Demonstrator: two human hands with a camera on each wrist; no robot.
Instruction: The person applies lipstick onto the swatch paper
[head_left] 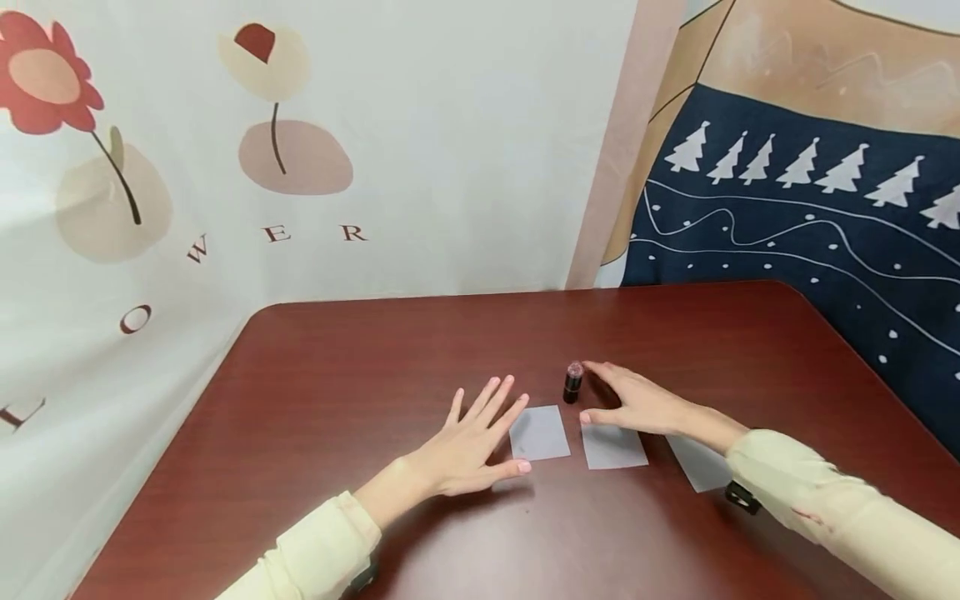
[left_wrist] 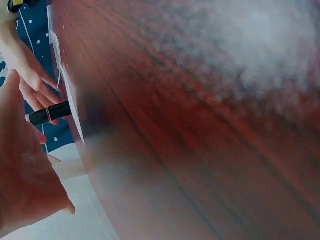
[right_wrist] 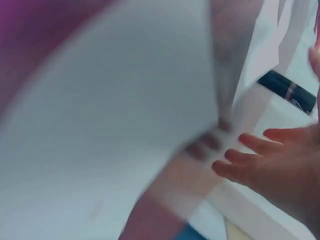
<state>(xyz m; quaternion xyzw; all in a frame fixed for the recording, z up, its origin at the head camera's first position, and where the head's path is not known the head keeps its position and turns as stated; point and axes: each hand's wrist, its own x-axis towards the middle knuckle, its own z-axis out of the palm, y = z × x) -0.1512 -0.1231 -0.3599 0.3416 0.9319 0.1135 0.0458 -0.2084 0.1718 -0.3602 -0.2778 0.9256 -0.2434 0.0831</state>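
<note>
A small black tube with a clear pinkish top, which looks like a lipstick (head_left: pixel 573 383), stands upright on the table just behind the paper squares. My right hand (head_left: pixel 637 404) is right beside it, thumb and fingers spread apart, holding nothing. In the right wrist view the lipstick (right_wrist: pixel 287 91) shows beyond the extended fingers. To the left, my left hand (head_left: pixel 468 450) hovers palm down with fingers fanned out, near the left white paper square (head_left: pixel 542 435). A middle paper square (head_left: pixel 617 450) lies partly under my right hand. The right paper square (head_left: pixel 697 462) is partly hidden by my right forearm.
The reddish-brown table (head_left: pixel 360 375) has rounded far corners. Behind it hangs a white cloth (head_left: pixel 465 150) with flower prints, and to the right a dark blue cloth (head_left: pixel 750 217) with white trees. Each sleeve has a dark device (head_left: pixel 742 497) at the wrist.
</note>
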